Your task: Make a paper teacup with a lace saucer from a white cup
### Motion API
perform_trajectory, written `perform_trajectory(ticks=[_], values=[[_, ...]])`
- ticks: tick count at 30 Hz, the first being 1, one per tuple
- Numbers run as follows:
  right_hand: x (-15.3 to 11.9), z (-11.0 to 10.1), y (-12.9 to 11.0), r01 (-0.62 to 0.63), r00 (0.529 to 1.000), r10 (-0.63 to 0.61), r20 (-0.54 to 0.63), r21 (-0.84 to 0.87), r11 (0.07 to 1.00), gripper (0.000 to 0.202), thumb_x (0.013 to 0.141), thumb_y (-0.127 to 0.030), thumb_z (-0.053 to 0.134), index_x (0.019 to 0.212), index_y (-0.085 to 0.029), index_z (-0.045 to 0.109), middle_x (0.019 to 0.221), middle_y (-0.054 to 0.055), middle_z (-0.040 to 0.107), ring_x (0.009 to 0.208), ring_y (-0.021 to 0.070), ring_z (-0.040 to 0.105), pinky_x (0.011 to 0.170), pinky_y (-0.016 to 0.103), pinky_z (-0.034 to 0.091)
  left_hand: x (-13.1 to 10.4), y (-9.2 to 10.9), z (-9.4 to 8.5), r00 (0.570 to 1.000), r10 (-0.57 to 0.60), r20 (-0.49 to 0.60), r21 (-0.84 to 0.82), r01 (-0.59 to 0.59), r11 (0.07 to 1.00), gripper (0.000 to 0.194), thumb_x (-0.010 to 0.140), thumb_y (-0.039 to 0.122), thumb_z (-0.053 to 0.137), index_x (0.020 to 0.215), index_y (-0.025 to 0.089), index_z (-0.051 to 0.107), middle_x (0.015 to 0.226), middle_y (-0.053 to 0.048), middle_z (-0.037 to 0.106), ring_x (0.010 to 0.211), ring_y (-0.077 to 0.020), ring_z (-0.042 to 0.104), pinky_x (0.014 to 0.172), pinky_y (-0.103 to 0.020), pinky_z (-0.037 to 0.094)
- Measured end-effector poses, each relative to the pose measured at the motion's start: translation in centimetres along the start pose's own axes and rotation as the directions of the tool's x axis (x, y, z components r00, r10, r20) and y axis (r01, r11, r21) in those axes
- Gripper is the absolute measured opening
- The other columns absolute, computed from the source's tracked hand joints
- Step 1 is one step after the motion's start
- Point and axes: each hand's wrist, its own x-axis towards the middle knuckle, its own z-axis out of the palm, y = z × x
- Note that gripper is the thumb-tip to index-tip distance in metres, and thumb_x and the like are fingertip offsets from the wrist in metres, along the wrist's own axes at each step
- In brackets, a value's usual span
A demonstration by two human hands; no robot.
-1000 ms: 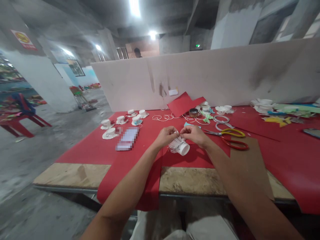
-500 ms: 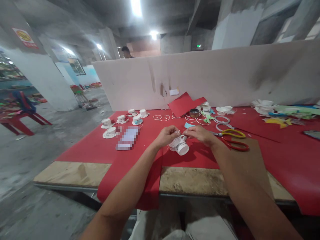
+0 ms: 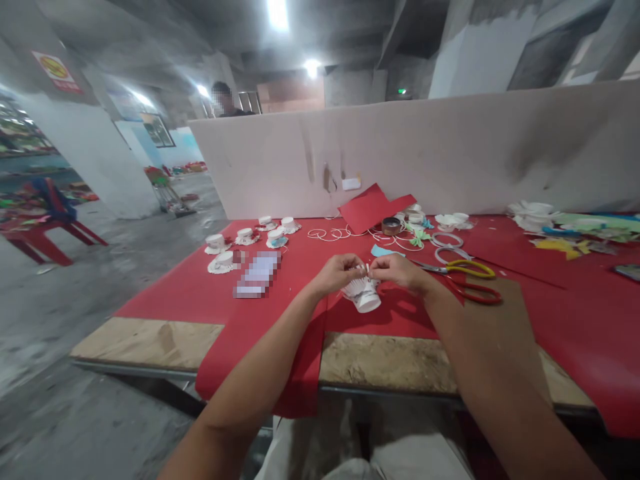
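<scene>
A small white paper cup (image 3: 367,302) with its side cut into narrow, splayed strips hangs tilted between my hands, just above the red table covering. My left hand (image 3: 341,272) is closed, its thumb and fingertips pinching the strips at the upper left. Close beside it, my right hand (image 3: 394,271) pinches the strips at the upper right. The exact strips under my fingertips are partly hidden. Scissors (image 3: 470,270) with one yellow and one red handle lie open to the right of my right hand. A light blue paper piece (image 3: 385,251) lies just beyond my fingers.
Several white hat-shaped cups (image 3: 217,244) stand at the left, near a blurred phone-like rectangle (image 3: 257,275). Behind are a tape roll (image 3: 391,226), loose white cord (image 3: 330,233), red sheets (image 3: 367,208) and white rings (image 3: 447,240). A pale board (image 3: 420,153) closes off the back; a person (image 3: 225,100) is beyond it.
My right hand has moved in toward my left, and their fingertips now nearly meet at the strips. The cup has turned a little, its base facing more downward. The person behind the board has shifted left.
</scene>
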Motion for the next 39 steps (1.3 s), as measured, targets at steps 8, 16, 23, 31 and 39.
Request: perform_trajectory(ticks=[8, 16, 23, 31, 39], values=[[0.0, 0.2, 0.0, 0.037, 0.996, -0.046, -0.072, -0.117, 0.992, 0.011, 0.066, -0.025, 0.056, 0.06, -0.016, 0.055, 0.054, -0.002, 0.052, 0.053, 0.0112, 0.047, 0.051, 0.023, 0.034, 0.2, -0.1, 0.0, 1.0, 0.006, -0.016, 0.029, -0.006, 1.0, 0.025, 0.07, 0.038, 0.061, 0.076, 0.013, 0.059, 0.068, 0.001, 0.056, 0.06, -0.0086, 0.049, 0.056, -0.02, 0.037], [-0.6, -0.6, -0.6, 0.057, 0.995, -0.054, 0.082, -0.035, 0.998, 0.013, 0.069, -0.028, 0.059, 0.07, -0.015, 0.062, 0.065, 0.001, 0.06, 0.061, 0.0132, 0.053, 0.059, 0.026, 0.04, 0.1, 0.0, 0.2, 1.0, -0.016, -0.007, 0.003, 0.016, 1.0, 0.026, 0.07, 0.038, 0.063, 0.075, 0.013, 0.059, 0.064, 0.001, 0.054, 0.056, -0.0078, 0.047, 0.053, -0.019, 0.035], [-0.9, -1.7, -0.7, 0.021, 0.997, -0.022, 0.074, 0.019, 1.0, 0.022, 0.076, -0.035, 0.056, 0.078, -0.017, 0.068, 0.08, 0.005, 0.067, 0.078, 0.0173, 0.058, 0.074, 0.03, 0.044, 0.2, 0.2, 0.0, 1.0, -0.014, -0.028, -0.038, 0.013, 0.999, 0.029, 0.067, 0.039, 0.064, 0.074, 0.013, 0.057, 0.064, 0.001, 0.054, 0.056, -0.0085, 0.048, 0.052, -0.02, 0.035], [-0.8, -1.4, -0.5, -0.003, 0.989, 0.0, 0.147, 0.02, 1.0, 0.026, 0.073, -0.038, 0.058, 0.075, -0.014, 0.068, 0.075, 0.005, 0.067, 0.072, 0.0174, 0.058, 0.068, 0.029, 0.043, 0.3, 0.0, -0.1, 0.999, 0.026, -0.037, 0.003, -0.026, 1.0, 0.026, 0.069, 0.037, 0.063, 0.075, 0.013, 0.057, 0.067, 0.0, 0.054, 0.06, -0.0096, 0.048, 0.056, -0.021, 0.037], [-0.8, -1.1, -0.7, -0.011, 0.984, 0.005, 0.181, 0.03, 0.999, 0.017, 0.07, -0.031, 0.061, 0.068, -0.015, 0.064, 0.063, 0.001, 0.062, 0.059, 0.0137, 0.055, 0.062, 0.027, 0.042, 0.1, 0.0, 0.2, 0.999, 0.03, -0.021, 0.031, -0.029, 0.999, 0.023, 0.07, 0.035, 0.062, 0.076, 0.014, 0.058, 0.069, 0.0, 0.056, 0.062, -0.0102, 0.049, 0.058, -0.022, 0.037]])
